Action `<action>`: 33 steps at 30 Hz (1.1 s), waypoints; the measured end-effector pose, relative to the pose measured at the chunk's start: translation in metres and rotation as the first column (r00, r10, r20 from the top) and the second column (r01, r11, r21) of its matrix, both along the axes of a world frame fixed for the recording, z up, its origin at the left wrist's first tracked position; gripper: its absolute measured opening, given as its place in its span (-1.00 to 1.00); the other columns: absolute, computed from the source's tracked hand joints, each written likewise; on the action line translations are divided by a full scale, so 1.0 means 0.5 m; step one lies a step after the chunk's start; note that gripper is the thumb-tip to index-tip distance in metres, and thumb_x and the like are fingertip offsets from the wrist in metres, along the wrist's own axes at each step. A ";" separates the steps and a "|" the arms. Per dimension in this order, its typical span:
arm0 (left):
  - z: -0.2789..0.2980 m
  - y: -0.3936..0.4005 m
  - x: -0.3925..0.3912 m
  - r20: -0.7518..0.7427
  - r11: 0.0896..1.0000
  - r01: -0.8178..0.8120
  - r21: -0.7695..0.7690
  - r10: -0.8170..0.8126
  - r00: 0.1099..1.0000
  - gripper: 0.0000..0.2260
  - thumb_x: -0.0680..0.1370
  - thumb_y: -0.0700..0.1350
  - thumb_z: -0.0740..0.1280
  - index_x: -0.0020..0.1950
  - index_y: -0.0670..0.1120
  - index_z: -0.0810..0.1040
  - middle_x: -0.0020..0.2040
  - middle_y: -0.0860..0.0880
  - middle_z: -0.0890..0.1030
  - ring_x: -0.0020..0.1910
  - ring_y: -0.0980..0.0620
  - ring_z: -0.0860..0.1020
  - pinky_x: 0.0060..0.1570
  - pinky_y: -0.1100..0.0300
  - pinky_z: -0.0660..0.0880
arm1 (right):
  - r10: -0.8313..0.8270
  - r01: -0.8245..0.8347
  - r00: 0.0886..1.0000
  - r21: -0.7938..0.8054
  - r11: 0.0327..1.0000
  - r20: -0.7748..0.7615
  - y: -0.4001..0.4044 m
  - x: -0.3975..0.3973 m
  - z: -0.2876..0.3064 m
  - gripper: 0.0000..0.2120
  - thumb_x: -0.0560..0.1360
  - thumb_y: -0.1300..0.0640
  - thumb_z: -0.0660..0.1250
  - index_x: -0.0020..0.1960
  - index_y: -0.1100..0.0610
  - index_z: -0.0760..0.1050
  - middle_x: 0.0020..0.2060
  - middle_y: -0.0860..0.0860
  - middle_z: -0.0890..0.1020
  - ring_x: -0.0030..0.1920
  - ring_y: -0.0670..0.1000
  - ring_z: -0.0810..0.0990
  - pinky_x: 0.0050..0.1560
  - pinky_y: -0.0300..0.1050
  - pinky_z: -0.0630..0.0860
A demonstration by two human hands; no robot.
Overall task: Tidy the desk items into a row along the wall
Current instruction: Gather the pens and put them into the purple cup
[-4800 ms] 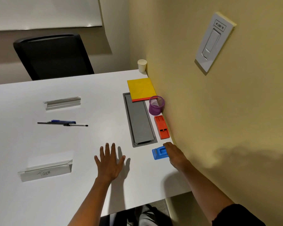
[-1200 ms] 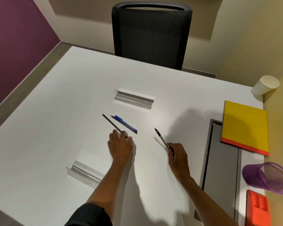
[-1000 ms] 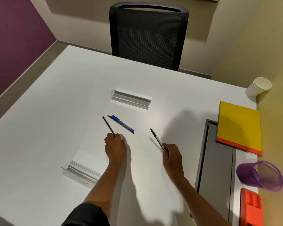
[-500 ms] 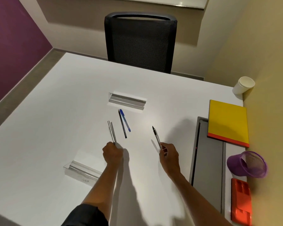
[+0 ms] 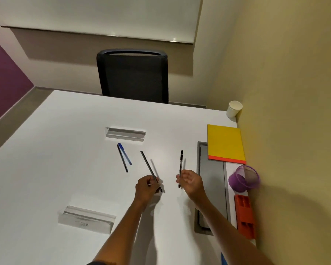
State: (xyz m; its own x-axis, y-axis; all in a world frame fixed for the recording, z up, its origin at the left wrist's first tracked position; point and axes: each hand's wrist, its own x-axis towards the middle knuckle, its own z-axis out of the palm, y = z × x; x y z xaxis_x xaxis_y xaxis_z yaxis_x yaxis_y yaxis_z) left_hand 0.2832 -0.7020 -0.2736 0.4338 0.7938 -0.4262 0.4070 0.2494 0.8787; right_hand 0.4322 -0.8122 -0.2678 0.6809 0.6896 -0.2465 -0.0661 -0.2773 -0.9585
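Observation:
My left hand (image 5: 146, 187) grips a dark pencil (image 5: 146, 164) lifted off the white desk, its tip pointing away. My right hand (image 5: 191, 181) pinches a black pen (image 5: 181, 159) held upright-ish above the desk. A blue pen (image 5: 125, 153) and a thin black pen (image 5: 122, 158) lie together on the desk further out. Along the yellow wall stand a paper cup (image 5: 234, 109), a yellow notepad (image 5: 225, 144), a purple mesh pen cup (image 5: 244, 178) and an orange stapler-like case (image 5: 245, 216).
Two clear name-plate holders sit on the desk, one far (image 5: 125, 135) and one near left (image 5: 87, 219). A grey cable hatch (image 5: 211, 186) is set into the desk beside the wall row. A black chair (image 5: 133, 75) stands at the far edge.
Both hands have lifted their pen and pencil off the desk and drawn closer together. The view tilted up and right.

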 end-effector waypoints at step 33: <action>0.057 -0.254 0.510 -0.007 0.890 0.383 0.249 -0.393 0.919 -0.92 0.48 -0.27 0.37 -0.09 -0.16 0.66 -0.26 -0.01 0.62 -0.31 0.17 0.52 -0.38 0.48 0.40 | -0.362 0.533 0.735 -0.159 0.831 0.573 -0.248 0.313 0.008 -0.81 0.53 0.25 0.31 0.14 0.19 0.56 0.02 0.07 0.66 0.03 0.01 0.62 0.00 -0.22 0.54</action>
State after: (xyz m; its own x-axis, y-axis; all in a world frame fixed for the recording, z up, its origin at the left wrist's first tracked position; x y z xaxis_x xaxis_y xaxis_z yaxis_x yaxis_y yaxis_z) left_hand 0.5381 -0.8289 -0.2450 0.7416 0.6344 -0.2183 0.3893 -0.1418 0.9101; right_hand 0.5889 -0.9361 -0.2638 0.9714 0.2226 0.0825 0.2050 -0.6113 -0.7643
